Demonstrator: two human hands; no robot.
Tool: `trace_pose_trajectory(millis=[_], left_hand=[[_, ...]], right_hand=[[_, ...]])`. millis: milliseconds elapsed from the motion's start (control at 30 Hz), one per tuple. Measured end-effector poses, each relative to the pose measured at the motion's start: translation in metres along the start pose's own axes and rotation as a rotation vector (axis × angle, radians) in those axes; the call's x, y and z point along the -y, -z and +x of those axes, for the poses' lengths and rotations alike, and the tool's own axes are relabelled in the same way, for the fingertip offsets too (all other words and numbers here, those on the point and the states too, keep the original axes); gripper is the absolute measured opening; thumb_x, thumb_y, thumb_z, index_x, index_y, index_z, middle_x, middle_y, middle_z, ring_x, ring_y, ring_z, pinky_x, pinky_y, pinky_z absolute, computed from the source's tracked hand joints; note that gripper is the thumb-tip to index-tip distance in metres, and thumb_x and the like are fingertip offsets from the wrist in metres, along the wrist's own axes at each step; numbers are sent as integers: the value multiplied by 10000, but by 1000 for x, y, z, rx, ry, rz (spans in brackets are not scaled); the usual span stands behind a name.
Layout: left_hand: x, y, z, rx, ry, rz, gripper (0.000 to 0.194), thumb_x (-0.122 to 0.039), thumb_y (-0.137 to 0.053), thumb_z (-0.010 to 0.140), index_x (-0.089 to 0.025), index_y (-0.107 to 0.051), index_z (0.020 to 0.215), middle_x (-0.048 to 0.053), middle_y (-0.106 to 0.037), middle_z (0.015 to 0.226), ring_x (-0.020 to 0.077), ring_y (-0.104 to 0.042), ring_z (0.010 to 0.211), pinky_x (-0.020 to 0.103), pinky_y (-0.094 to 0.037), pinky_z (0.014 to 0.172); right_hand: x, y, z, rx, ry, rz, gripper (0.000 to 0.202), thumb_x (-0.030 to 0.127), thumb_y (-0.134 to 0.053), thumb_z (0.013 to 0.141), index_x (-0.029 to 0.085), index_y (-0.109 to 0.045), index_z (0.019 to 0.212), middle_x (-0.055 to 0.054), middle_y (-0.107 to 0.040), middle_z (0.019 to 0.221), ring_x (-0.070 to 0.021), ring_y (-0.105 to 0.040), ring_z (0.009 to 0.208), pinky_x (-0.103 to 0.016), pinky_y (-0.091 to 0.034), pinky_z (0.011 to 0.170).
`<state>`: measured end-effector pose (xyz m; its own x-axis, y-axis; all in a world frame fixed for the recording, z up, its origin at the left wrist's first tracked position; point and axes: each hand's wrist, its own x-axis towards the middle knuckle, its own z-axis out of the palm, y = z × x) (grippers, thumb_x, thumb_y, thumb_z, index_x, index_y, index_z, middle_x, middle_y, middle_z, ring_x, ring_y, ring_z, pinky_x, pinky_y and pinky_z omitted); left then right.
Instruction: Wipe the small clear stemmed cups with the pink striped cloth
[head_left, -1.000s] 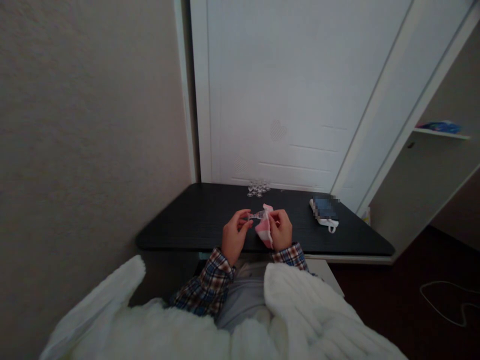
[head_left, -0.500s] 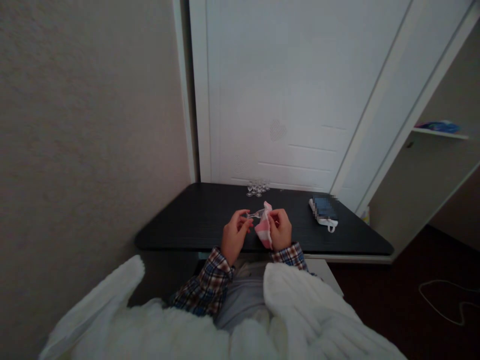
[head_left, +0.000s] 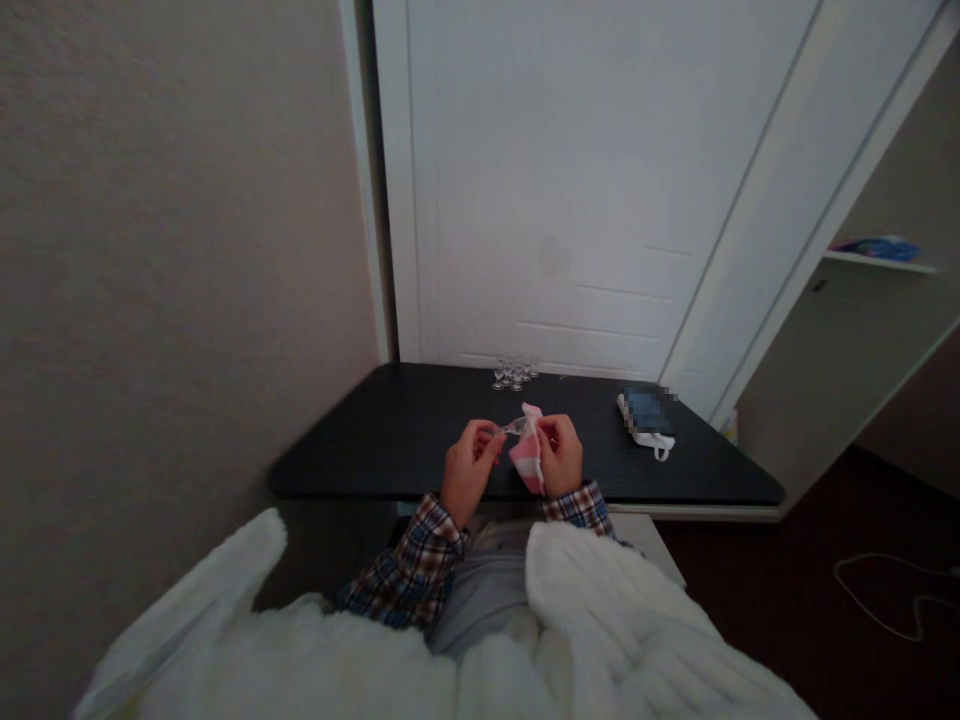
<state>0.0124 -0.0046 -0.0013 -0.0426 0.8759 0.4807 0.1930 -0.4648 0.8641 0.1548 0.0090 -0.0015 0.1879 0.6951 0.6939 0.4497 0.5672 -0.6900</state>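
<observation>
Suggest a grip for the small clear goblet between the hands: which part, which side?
Likely the left end of the small clear goblet, from the left, as the left hand has it: it is held sideways, narrow toward that hand, wider end against the pink-and-white cloth in the right hand, which blocks that side.

Black tabletop (head_left: 375, 430): spreading before you, its long front edge facing you.
Small clear pieces (head_left: 516, 374): sitting clustered near the middle of the edge farthest from you.
White looped item (head_left: 645, 439): lying by your far right corner, partly covered.
</observation>
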Motion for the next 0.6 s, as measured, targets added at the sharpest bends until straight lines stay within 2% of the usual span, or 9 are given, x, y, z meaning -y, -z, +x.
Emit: trace_pose_trajectory(millis=[100, 200, 333, 467, 600], left_hand=[[-1, 0, -1, 25, 13, 18, 274, -446, -500, 781, -177, -536, 822, -22, -563, 655, 95, -527, 541, 202, -426, 515], [-1, 0, -1, 31, 0, 29, 276, -447, -485, 793, -177, -540, 810, -28, -547, 629, 89, -516, 522, 193, -416, 496], [-1, 0, 0, 14, -17, 30, 297, -427, -489, 796, -179, -565, 940, -5, -579, 702, 91, -530, 537, 193, -417, 492], [-1, 0, 0, -7, -32, -3, 385, -387, -501, 796, -203, -502, 1135, 11, -577, 796, 87, -543, 567, 192, -428, 507], [0, -1, 1, 1, -52, 9, 399, -354, -502, 804, -236, -474, 1185, 14, -553, 853, 75, -548, 582, 182, -433, 508]], right_hand=[[1, 1, 0, 3, -1, 0, 199, 352, -448, 833, 184, -546, 789, -23, -553, 798, -131, -520, 677, -242, -416, 591], [2, 1, 0, 2, -5, 0, 184, 340, -453, 830, 186, -543, 786, -18, -550, 785, -129, -518, 667, -238, -412, 578], [2, 1, 0, -12, 18, -20, 170, 325, -462, 827, 184, -543, 777, -16, -543, 781, -125, -512, 666, -232, -404, 565], [3, 1, 0, -9, 36, -49, 188, 333, -456, 835, 178, -548, 782, -19, -537, 784, -125, -510, 669, -236, -407, 576], [4, 1, 1, -6, 48, -54, 198, 339, -457, 838, 174, -550, 778, -17, -533, 776, -123, -508, 660, -238, -408, 578]])
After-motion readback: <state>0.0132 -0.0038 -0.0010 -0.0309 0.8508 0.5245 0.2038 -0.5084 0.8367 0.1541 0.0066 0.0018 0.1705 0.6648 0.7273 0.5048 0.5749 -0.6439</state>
